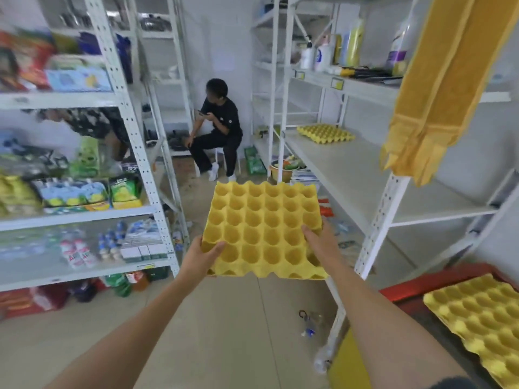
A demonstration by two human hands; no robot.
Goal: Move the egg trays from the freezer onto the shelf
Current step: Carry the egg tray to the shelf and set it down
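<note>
1. Yellow egg tray held level over the aisle floor, left of the white shelf.
2. Left hand grasps its near-left corner, thumb on top; right hand grips its right edge.
3. Second egg tray lies at the shelf's far end; the nearer board is bare.
4. Third egg tray rests on the red-rimmed freezer, below the shelf's near end.
</note>
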